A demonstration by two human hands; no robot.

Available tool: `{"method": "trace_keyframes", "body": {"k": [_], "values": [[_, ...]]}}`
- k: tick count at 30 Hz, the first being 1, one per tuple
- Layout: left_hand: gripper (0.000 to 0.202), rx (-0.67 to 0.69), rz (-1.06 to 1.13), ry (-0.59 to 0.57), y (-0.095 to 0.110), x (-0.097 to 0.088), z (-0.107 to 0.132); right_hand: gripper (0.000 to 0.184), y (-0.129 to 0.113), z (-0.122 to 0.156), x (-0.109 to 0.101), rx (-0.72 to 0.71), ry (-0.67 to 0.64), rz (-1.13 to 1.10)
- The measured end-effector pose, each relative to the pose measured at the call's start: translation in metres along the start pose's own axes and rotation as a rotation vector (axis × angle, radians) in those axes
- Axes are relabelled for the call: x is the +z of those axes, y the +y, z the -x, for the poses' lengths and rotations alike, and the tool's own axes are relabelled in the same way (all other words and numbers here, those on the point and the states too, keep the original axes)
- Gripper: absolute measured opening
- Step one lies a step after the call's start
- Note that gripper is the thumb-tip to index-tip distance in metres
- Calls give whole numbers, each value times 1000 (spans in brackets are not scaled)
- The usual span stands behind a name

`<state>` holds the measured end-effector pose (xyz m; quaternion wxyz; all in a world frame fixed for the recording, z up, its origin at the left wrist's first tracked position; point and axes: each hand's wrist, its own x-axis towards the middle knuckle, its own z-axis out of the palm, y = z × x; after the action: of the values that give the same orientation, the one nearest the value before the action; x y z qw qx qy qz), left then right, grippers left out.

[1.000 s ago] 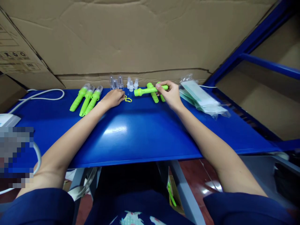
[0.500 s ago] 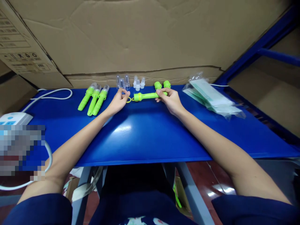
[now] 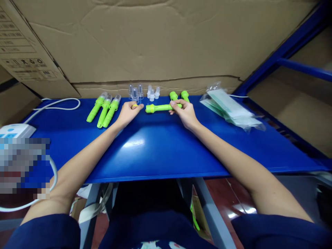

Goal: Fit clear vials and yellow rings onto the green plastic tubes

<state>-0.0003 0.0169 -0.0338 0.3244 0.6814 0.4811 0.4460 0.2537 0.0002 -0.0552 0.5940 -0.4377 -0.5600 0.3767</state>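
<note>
Right hand (image 3: 187, 113) grips lime-green tubular handle (image 3: 162, 108) by its narrow end, held crosswise over blue tabletop (image 3: 166, 148). Left fingers (image 3: 138, 107) pinch a yellow loop (image 3: 134, 105), partly hidden, just beside the handle's wider end.

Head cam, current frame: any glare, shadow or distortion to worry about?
Head view: white glare on the blue table, more on the red floor; head view: soft, faint shadow on the tabletop below the green tube, tube outline readable; head view: forearms look stretched toward the lower corners, probably wide-angle; head view: pixelated patch masks part of the left side.
</note>
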Motion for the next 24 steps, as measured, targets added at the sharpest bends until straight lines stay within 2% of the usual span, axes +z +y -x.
{"method": "trace_keyframes", "body": {"k": [6,8,11,16,24], "values": [[50,-55,94,-14,2,5,0,60,-1,3,4,-17,-1,26],[49,-18,122,-43,0,7,2,60,-1,3,5,-23,-2,37],[57,66,129,-72,-3,8,4,60,-2,4,5,-23,-1,46],[61,138,84,-19,-7,5,5,62,-6,5,5,-13,-7,61],[62,126,223,-147,-5,2,6,61,-9,6,6,36,-23,17]]}}
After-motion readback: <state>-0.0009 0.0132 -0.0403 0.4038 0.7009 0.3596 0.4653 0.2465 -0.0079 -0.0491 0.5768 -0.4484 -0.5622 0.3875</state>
